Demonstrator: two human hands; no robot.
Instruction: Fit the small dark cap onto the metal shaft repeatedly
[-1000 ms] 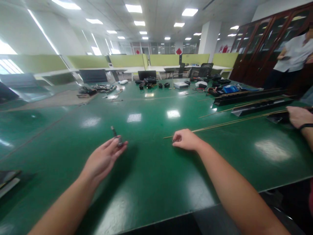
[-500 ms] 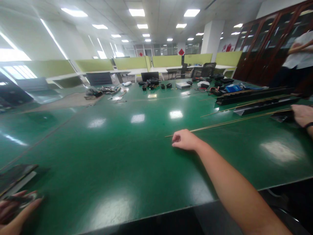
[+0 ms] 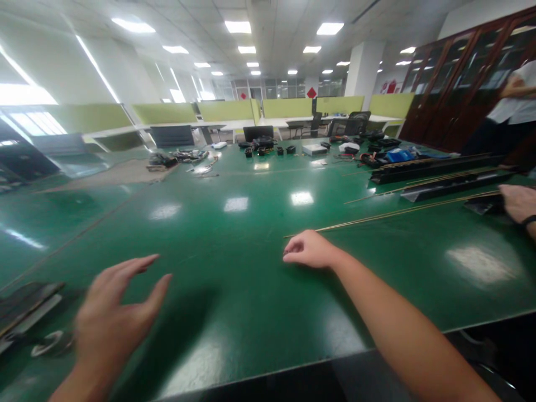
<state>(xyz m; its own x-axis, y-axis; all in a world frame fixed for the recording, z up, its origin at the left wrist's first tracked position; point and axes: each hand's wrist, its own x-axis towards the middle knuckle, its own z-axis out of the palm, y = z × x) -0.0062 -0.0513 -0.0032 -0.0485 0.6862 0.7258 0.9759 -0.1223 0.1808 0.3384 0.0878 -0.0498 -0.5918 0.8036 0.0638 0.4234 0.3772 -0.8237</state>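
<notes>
My left hand (image 3: 113, 312) is raised over the near left of the green table (image 3: 234, 268), its thumb and fingers apart with nothing between them. Close to its wrist lies a blurred ring-shaped item (image 3: 48, 343), beside a dark flat block (image 3: 27, 312) with a pale edge. My right hand (image 3: 307, 250) rests on the table, fingers curled in; whatever small dark thing may be inside is hidden. Just behind its knuckles, thin brass-coloured rods (image 3: 377, 216) stretch to the right. I cannot tell whether the hand touches them.
Another person's hand (image 3: 519, 204) is at the right edge by the rods' far end. Black channel pieces (image 3: 456, 184) lie at the back right, near a blue bundle (image 3: 400, 154). Small black boxes (image 3: 280, 151) and a white box (image 3: 314, 149) stand farther back. A person (image 3: 517, 106) stands at right.
My left hand has come away from the ring-shaped item at lower left, moving up and right, and its fingers are spread. My right hand has shifted slightly left and nearer to me, fingers still curled.
</notes>
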